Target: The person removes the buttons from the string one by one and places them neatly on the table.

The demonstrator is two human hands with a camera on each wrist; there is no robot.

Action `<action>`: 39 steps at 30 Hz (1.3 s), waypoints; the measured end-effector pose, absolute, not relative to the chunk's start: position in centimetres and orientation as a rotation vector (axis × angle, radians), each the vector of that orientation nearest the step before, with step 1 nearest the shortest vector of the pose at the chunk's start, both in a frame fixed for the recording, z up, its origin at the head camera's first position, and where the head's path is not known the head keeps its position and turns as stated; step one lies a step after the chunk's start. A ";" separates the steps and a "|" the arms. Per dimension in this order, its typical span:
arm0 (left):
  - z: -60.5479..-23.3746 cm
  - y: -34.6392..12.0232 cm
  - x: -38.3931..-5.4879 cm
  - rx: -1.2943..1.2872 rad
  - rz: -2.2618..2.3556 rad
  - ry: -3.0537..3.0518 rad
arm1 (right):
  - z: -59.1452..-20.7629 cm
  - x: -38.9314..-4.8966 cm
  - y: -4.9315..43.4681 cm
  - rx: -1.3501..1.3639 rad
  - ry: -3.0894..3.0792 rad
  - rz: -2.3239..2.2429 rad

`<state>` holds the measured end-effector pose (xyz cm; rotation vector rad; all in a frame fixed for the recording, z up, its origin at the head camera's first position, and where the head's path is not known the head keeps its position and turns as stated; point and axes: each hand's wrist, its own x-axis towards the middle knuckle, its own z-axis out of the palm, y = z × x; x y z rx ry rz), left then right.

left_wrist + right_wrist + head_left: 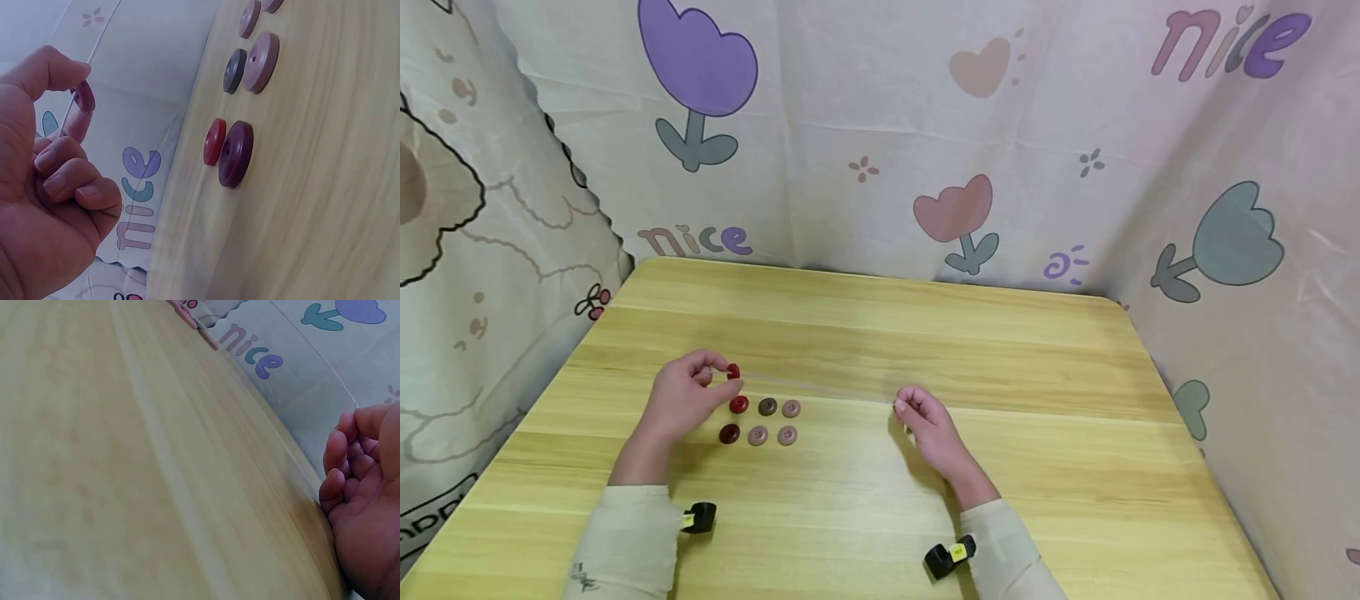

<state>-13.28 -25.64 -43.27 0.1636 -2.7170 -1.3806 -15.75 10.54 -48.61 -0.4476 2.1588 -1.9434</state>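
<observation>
My left hand [683, 398] pinches a red button [733, 372] between thumb and forefinger, raised above the table. A thin white thread [103, 34] passes through that button in the left wrist view. It stretches nearly taut across to my right hand [931, 429], whose thumb and forefinger pinch its end. The other right fingers curl loosely in the right wrist view. Close by my left hand lie a bright red button [739, 404], a dark red button [729, 433], a grey-brown button [767, 407] and several mauve buttons [757, 436], set in two rows.
The light wood table [850, 525] reaches back to a printed curtain [820, 108], which also hangs at both sides. Black wrist cameras sit by the left cuff [640, 517] and right cuff [1000, 533].
</observation>
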 end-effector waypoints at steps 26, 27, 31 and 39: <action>-43.3 -27.1 -12.4 0.265 -1.299 -2.677 | -49.9 -16.1 10.7 -0.463 2.130 -2.003; -43.2 -27.1 -12.3 0.266 -1.299 -2.675 | -49.9 -16.1 10.7 -0.463 2.130 -2.004; -43.2 -27.1 -12.2 0.285 -1.297 -2.672 | -49.8 -16.1 10.7 -0.460 2.130 -2.004; -43.2 -27.2 -12.1 0.322 -1.294 -2.662 | -50.0 -16.2 10.7 -0.489 2.135 -2.009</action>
